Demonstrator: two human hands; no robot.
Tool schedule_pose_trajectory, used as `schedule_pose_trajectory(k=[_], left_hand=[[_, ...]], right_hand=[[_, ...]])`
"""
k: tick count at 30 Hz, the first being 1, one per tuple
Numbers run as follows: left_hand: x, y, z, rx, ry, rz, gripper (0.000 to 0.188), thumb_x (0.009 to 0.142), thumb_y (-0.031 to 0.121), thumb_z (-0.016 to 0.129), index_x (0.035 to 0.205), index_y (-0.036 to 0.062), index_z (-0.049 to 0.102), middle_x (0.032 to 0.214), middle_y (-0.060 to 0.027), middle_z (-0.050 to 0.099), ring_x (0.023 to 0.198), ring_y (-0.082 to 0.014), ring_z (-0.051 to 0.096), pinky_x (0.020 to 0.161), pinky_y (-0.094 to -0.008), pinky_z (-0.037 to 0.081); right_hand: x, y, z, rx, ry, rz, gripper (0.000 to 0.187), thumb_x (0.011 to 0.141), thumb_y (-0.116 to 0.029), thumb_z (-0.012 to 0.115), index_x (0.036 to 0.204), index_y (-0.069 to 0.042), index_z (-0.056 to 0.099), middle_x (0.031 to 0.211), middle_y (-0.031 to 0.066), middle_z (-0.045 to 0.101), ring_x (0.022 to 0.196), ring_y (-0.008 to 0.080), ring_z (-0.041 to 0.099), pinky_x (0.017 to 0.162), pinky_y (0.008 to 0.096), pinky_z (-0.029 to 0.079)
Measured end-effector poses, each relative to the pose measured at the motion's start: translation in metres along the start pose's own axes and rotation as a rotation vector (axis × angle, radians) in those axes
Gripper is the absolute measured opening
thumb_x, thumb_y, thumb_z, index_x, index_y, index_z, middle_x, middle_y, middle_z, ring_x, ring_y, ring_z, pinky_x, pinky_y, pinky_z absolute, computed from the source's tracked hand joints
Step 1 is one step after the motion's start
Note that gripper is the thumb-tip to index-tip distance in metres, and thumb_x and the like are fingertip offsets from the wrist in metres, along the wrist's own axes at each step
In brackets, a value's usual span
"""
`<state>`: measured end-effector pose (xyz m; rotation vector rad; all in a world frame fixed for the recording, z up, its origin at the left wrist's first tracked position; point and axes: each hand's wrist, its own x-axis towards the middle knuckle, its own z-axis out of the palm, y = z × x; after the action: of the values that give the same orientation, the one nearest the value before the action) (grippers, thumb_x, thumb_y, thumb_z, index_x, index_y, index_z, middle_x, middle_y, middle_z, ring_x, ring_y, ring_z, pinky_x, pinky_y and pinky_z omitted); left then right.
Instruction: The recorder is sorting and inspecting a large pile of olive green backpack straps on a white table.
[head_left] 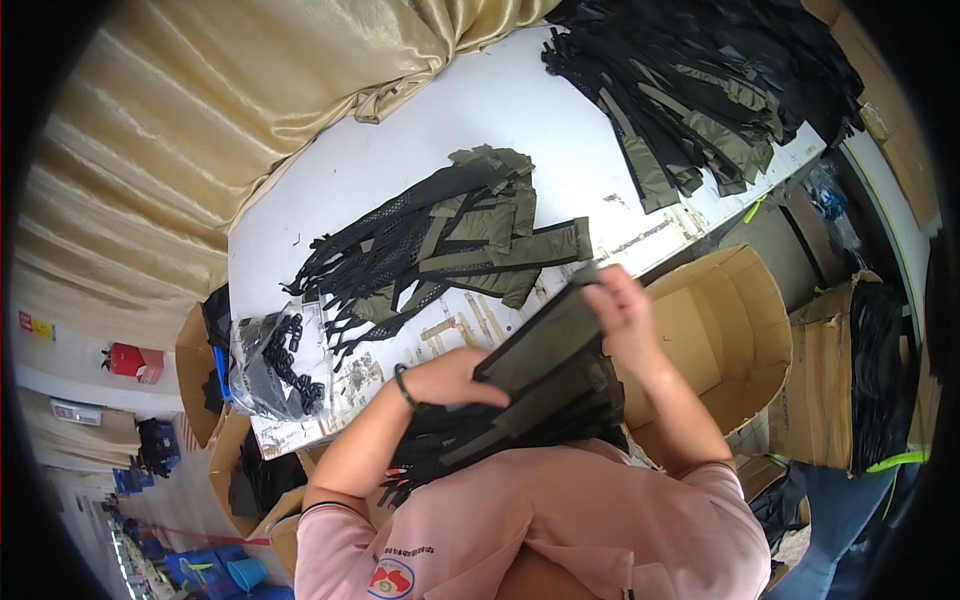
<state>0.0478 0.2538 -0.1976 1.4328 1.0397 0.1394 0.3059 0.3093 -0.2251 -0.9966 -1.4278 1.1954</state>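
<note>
Close to my body I hold a dark olive and black fabric piece (545,350) with black straps hanging at its lower left. My right hand (622,310) is closed on its upper right corner. At the left edge my left hand (455,380) grips it, thumb over the top, the other fingers mostly hidden. Beyond my hands, a pile of similar olive fabric pieces (490,225) with black mesh and straps lies on the white table (370,160). A clear plastic bag (275,365) with black plastic parts lies at the table's left corner.
A larger heap of black and olive pieces (700,100) covers the far right of the table. An open cardboard box (715,330) stands right of my right arm, another box (825,375) beyond it. Gold curtains (200,130) hang along the far left edge. More boxes (235,470) stand lower left.
</note>
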Motion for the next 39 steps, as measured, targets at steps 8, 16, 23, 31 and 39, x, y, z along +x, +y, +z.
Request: schedule_pose_trajectory(k=[8,16,23,31,39], left_hand=[[-0.084,-0.069,0.037,0.705,-0.409,-0.233,0.046,0.081,0.043,0.068,0.092,-0.0012,0.062,0.087,-0.0223,0.065,0.084,-0.0378,0.063,0.072,-0.0429,0.049],[-0.061,-0.063,0.049,0.763,-0.281,-0.201,0.038,0.086,0.041,0.06,0.084,0.0037,0.065,0.075,-0.02,0.065,0.079,-0.0393,0.064,0.07,-0.0465,0.051],[-0.031,-0.042,0.034,0.792,-0.137,-0.2,0.043,0.082,0.048,0.063,0.086,0.0055,0.065,0.08,-0.0176,0.065,0.081,-0.0382,0.063,0.071,-0.0459,0.05],[-0.001,-0.031,-0.033,0.963,0.995,0.286,0.062,0.069,0.013,0.073,0.126,0.0084,0.05,0.122,-0.0177,0.053,0.116,-0.0361,0.049,0.107,-0.0497,0.027],[-0.066,-0.045,0.01,0.85,0.232,-0.111,0.031,0.075,0.014,0.06,0.106,0.0078,0.057,0.089,-0.0139,0.063,0.088,-0.0338,0.062,0.072,-0.0465,0.051]], right_hand=[[-0.049,0.027,-0.066,-0.763,-0.612,0.501,0.019,0.086,-0.017,0.066,0.094,-0.002,0.059,0.083,0.015,0.064,0.085,0.0279,0.065,0.072,0.0377,0.049],[0.032,0.019,-0.018,-0.873,-0.181,-0.169,0.017,0.083,-0.016,0.064,0.096,-0.005,0.061,0.098,0.0128,0.064,0.1,0.0327,0.058,0.083,0.0392,0.046],[0.087,0.084,0.006,-1.329,-0.315,-0.456,0.023,0.077,-0.005,0.056,0.099,-0.006,0.064,0.089,0.0074,0.058,0.098,0.0255,0.054,0.085,0.0385,0.04],[0.012,-0.049,0.026,-0.535,-0.711,-0.522,0.025,0.071,-0.001,0.061,0.094,-0.009,0.066,0.086,0.008,0.056,0.084,0.0298,0.055,0.074,0.0402,0.044],[-0.033,-0.017,-0.033,-0.927,-1.053,-0.323,0.029,0.068,-0.006,0.066,0.095,-0.016,0.071,0.088,0.0032,0.057,0.095,0.022,0.054,0.086,0.0353,0.041]])
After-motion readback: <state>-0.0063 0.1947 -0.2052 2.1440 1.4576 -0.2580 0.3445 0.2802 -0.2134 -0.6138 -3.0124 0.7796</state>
